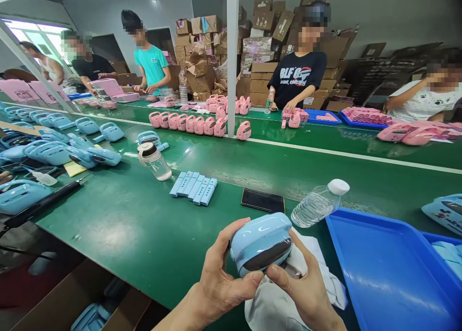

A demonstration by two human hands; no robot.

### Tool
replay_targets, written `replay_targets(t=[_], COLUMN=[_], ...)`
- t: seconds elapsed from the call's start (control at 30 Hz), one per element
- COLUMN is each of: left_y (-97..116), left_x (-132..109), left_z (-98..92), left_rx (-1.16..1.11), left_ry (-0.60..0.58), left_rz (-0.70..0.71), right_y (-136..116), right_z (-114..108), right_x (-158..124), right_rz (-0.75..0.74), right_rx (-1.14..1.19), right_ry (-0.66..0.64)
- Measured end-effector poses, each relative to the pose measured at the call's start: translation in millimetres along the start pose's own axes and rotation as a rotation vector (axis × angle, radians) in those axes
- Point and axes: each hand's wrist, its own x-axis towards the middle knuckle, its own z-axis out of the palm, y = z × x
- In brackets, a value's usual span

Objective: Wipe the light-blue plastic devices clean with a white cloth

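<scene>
A glossy light blue plastic device (265,235) with a carry handle and a dark oval window is held up between my hands, just above the table's near edge. My left hand (225,268) grips its left side, thumb along the bottom edge. From the right, my right hand (306,287) closes round the other end, its thumb near the left one. A white cloth (277,302) lies under and behind the device; part of it shows against my right fingers. Farther off on the green table (119,225) lies a row of several light blue strip-shaped parts (194,187).
A black phone (263,200), a clear bottle with a white cap (317,206) and a tumbler (155,161) stand around. At right is a blue tray (390,263); at left, a black electric screwdriver (46,203) and piled blue devices (46,150). Several co-workers handle pink devices (187,123) opposite.
</scene>
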Motion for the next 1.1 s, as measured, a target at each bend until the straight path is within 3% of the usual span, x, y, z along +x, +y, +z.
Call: replay_targets(t=[0.17,0.27,0.37,0.53,0.63,0.93,1.1], left_y=[-2.8,-8.0,-14.5,-22.5,-28.4,-47.4,-48.6], left_x=[-2.4,-6.8,-12.1,-20.2,-24.6,-34.4,-33.5], left_z=[-2.5,-4.1,-7.9,-16.7,-18.6,-16.5,-15.6], left_rx=[-0.056,-0.118,-0.092,0.041,0.092,0.195,0.171], left_ry=[-0.080,-0.001,0.105,0.142,0.138,0.156,0.147], left_rz=[-0.206,-0.276,-0.336,-0.419,-0.438,-0.492,-0.478], right_y=[-4.1,0.8,8.5,12.1,12.3,46.4,57.7], right_z=[6.4,-0.1,-14.6,-27.7,-18.2,56.6,52.3], right_x=[4.6,6.0,9.6,19.7,25.5,15.9,22.1], right_rz=[0.088,0.254,0.280,0.110,0.020,-0.097,-0.193], right_rx=[0.004,0.132,0.232,-0.284,-0.468,-0.433,-0.462], right_ry=[0.039,0.010,0.110,0.309,0.331,0.193,0.245])
